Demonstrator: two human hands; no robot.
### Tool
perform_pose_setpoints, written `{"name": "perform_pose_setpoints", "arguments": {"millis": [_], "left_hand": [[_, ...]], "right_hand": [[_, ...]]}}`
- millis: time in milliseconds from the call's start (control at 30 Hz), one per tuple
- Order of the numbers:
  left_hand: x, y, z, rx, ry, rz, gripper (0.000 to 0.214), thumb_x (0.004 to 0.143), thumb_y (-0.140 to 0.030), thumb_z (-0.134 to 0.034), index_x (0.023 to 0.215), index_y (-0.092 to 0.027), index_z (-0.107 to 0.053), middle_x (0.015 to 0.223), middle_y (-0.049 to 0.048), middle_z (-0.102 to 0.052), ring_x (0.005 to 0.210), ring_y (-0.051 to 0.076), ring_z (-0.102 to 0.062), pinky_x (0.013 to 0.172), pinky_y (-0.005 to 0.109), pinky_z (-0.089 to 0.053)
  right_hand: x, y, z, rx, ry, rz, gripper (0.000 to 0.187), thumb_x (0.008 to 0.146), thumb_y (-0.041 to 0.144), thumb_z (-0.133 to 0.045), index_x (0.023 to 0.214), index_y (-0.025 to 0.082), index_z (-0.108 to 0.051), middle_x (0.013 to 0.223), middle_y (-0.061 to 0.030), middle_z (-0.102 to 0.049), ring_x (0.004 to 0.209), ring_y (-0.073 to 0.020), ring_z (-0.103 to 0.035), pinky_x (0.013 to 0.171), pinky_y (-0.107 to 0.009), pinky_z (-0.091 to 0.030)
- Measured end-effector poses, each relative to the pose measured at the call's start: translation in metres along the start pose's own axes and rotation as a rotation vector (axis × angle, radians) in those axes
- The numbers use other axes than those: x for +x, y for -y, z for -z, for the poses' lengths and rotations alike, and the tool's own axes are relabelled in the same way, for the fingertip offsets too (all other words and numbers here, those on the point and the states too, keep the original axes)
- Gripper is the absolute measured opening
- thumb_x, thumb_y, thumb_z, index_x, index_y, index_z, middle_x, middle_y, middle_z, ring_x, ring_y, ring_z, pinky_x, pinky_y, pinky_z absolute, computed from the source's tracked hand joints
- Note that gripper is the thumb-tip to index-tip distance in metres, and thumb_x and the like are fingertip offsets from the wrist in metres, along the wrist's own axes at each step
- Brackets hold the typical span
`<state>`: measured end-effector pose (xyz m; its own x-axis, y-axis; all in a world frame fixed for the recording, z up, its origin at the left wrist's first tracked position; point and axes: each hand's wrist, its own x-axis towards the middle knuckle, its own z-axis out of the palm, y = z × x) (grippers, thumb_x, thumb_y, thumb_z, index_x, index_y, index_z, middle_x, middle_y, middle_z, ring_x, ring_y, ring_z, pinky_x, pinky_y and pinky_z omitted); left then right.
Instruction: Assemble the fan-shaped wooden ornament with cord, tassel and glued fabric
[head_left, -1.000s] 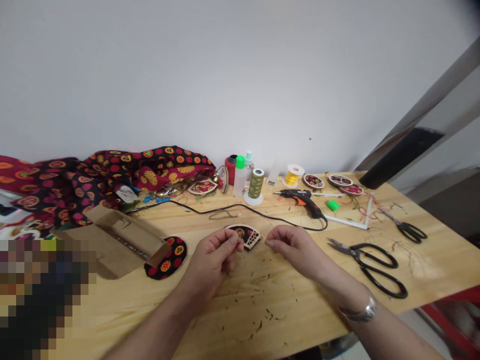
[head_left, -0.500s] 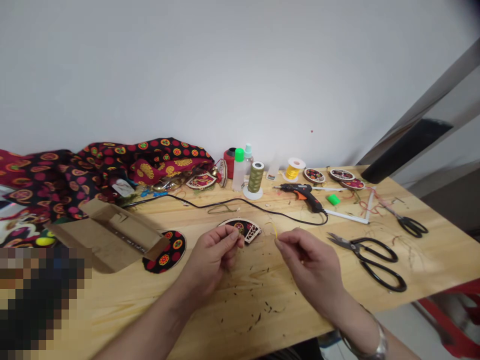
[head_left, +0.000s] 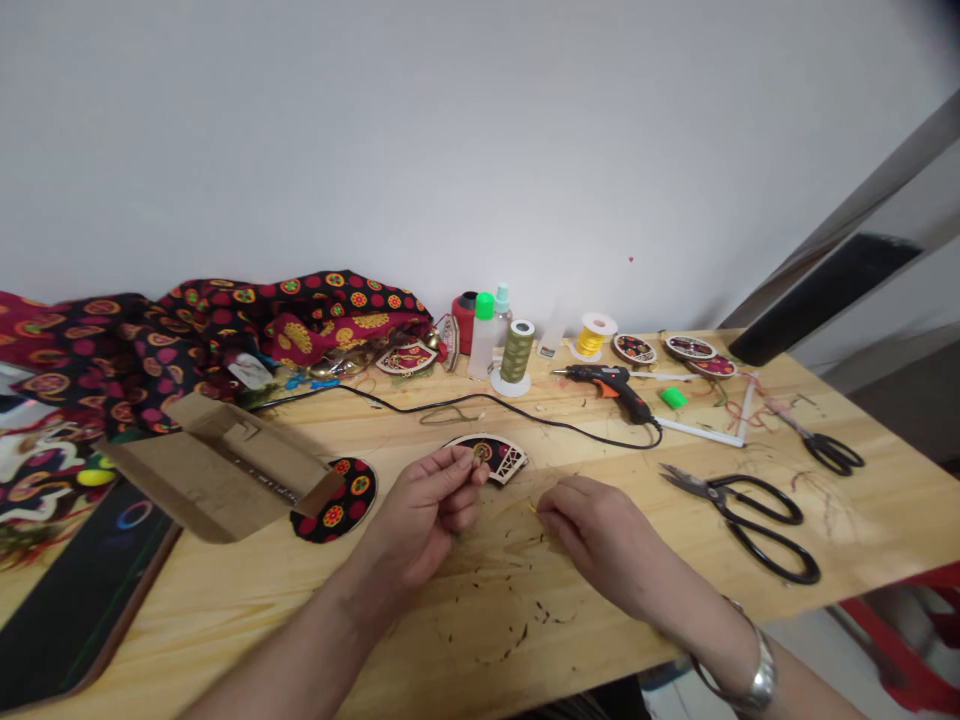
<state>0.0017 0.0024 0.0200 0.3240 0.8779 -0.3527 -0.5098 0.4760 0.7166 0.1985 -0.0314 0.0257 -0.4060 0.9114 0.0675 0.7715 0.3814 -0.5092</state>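
Above the middle of the wooden table [head_left: 300, 640], my left hand [head_left: 427, 515] is closed in a pinch between thumb and forefinger. Whatever small thing sits in that pinch is too tiny to name. My right hand [head_left: 600, 540] is closed, knuckles up, on a thin yellow cord [head_left: 533, 508], of which a short end peeks out at the fingertips. Just beyond the left fingertips lies a fan-shaped ornament [head_left: 512, 463] with patterned black fabric and a pale openwork wooden edge; the left hand partly covers it. Dark thread scraps [head_left: 525, 632] are strewn below both hands.
Large black-handled scissors [head_left: 757, 510] and smaller scissors [head_left: 832, 450] lie on the right. A glue gun [head_left: 611, 385] trails its cord across the table. Behind stand a green thread spool [head_left: 517, 355] and a yellow cord spool [head_left: 592, 338]. A cardboard box [head_left: 217, 480] and phone [head_left: 82, 590] are left.
My right hand has turned knuckles up and moved left, closer to my left hand; less of the yellow cord shows now. The left hand keeps its pinch, and the view has shifted slightly.
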Motion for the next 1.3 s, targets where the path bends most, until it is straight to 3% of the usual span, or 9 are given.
{"name": "perform_pose_setpoints", "arguments": {"millis": [133, 267, 433, 633, 967, 1133, 1300], "left_hand": [[0.000, 0.004, 0.000, 0.070, 0.004, -0.014, 0.020, 0.070, -0.023, -0.071, 0.071, -0.011, -0.055, 0.065, -0.0013, -0.054, 0.042, 0.000, -0.025, 0.039, 0.014, -0.016], [-0.001, 0.008, -0.001, 0.156, 0.012, -0.044, 0.020, 0.073, -0.028, -0.068, 0.070, -0.011, -0.057, 0.063, -0.0010, -0.054, 0.041, 0.000, -0.024, 0.039, 0.015, -0.018], [-0.004, 0.012, -0.003, 0.353, -0.044, -0.085, 0.023, 0.074, -0.034, -0.066, 0.070, -0.013, -0.058, 0.055, -0.0038, -0.050, 0.041, 0.002, -0.028, 0.039, 0.017, -0.020], [-0.004, 0.016, -0.004, 0.475, -0.024, 0.009, 0.026, 0.073, -0.041, -0.064, 0.069, -0.016, -0.055, 0.043, -0.0096, -0.033, 0.037, 0.004, -0.024, 0.038, 0.018, -0.017], [-0.002, 0.016, -0.001, 0.588, -0.019, -0.059, 0.022, 0.077, -0.036, -0.060, 0.075, -0.015, -0.058, 0.061, -0.0036, -0.050, 0.053, 0.007, -0.040, 0.049, 0.016, -0.031], [-0.004, 0.016, -0.003, 0.661, -0.055, -0.016, 0.025, 0.078, -0.041, -0.056, 0.073, -0.016, -0.056, 0.049, -0.0074, -0.040, 0.040, 0.005, -0.028, 0.038, 0.017, -0.021], [-0.004, 0.016, -0.001, 0.674, -0.053, -0.022, 0.027, 0.079, -0.044, -0.055, 0.074, -0.017, -0.055, 0.046, -0.0094, -0.032, 0.040, 0.006, -0.023, 0.039, 0.018, -0.016]], "right_hand": [[0.002, 0.002, 0.001, 0.237, -0.035, -0.066, 0.015, 0.084, 0.019, -0.050, 0.075, 0.020, -0.062, 0.067, 0.0003, -0.061, 0.062, -0.0124, -0.053, 0.058, -0.023, -0.039], [0.008, 0.009, 0.003, 0.445, 0.009, -0.079, 0.014, 0.082, 0.023, -0.054, 0.073, 0.019, -0.065, 0.064, 0.0022, -0.060, 0.058, -0.0095, -0.050, 0.054, -0.020, -0.037], [0.014, 0.016, 0.004, 0.531, 0.014, -0.047, 0.013, 0.081, 0.021, -0.056, 0.074, 0.018, -0.066, 0.066, 0.0018, -0.062, 0.061, -0.0098, -0.052, 0.057, -0.020, -0.039], [0.015, 0.015, 0.004, 0.402, -0.049, -0.016, 0.013, 0.082, 0.019, -0.055, 0.080, 0.021, -0.068, 0.077, 0.0008, -0.068, 0.070, -0.0113, -0.059, 0.066, -0.022, -0.042], [0.012, 0.016, 0.002, 0.255, -0.090, 0.026, 0.011, 0.085, 0.020, -0.054, 0.083, 0.021, -0.064, 0.081, 0.0004, -0.067, 0.074, -0.0113, -0.058, 0.069, -0.022, -0.041], [0.013, 0.018, 0.000, 0.118, -0.121, 0.047, 0.016, 0.089, 0.026, -0.049, 0.084, 0.020, -0.062, 0.079, -0.0015, -0.064, 0.073, -0.0122, -0.056, 0.067, -0.023, -0.039], [0.014, 0.018, 0.000, 0.010, -0.137, 0.049, 0.017, 0.089, 0.023, -0.045, 0.083, 0.018, -0.061, 0.080, -0.0030, -0.062, 0.075, -0.0132, -0.055, 0.067, -0.024, -0.038]]}}
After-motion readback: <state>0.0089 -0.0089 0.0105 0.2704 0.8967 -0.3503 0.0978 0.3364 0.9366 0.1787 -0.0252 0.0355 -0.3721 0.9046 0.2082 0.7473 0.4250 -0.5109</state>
